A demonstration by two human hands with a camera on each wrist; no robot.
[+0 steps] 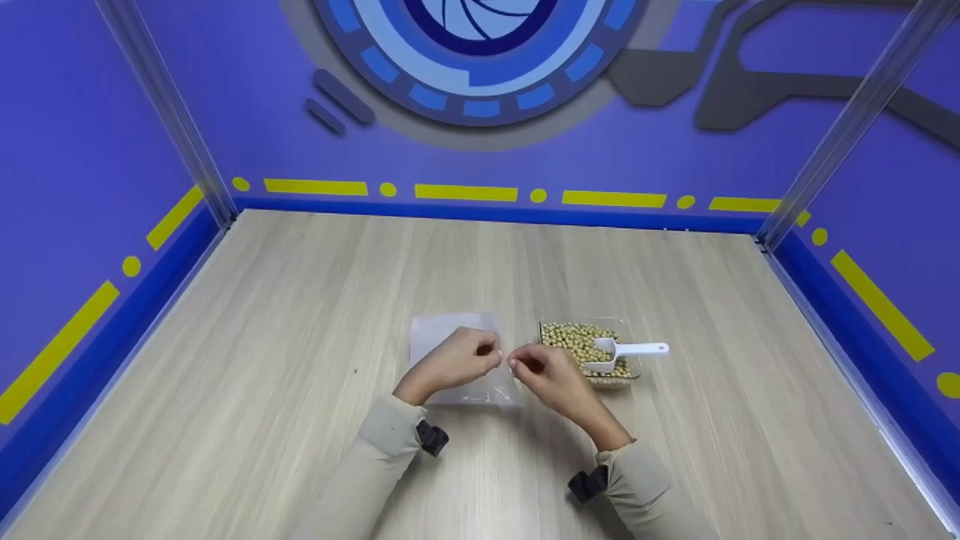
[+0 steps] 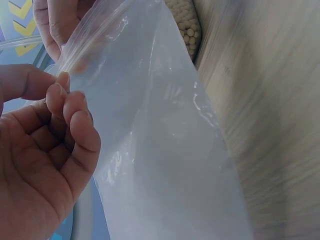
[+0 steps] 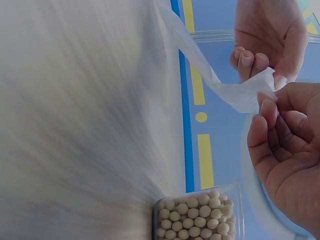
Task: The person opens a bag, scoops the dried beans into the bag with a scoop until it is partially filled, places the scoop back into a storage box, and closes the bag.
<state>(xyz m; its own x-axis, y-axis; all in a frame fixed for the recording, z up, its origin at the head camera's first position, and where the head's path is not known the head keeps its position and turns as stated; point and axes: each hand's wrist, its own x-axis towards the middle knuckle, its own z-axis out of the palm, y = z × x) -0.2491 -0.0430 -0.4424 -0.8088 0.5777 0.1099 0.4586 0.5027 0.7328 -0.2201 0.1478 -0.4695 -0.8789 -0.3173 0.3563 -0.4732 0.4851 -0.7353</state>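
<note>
Two bare hands, the left hand (image 1: pixel 454 360) and right hand (image 1: pixel 555 377), pinch the edge of a translucent, flat plastic zip bag (image 2: pixel 155 120), left of the clear, rectangular container (image 1: pixel 613 383) of round beige beans (image 1: pixel 568 342). Opening seems underway; parting the edges is called for next.

Blue walls (image 1: pixel 637 161) with yellow dashes (image 1: pixel 466 193) border a pale tabletop (image 1: pixel 480 270) on three sides.

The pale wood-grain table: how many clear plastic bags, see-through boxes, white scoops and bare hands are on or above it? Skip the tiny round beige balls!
Clear plastic bag: 1
See-through rectangular box: 1
White scoop with a straight handle: 1
Bare hands: 2, the left hand and the right hand
Total: 5
</note>
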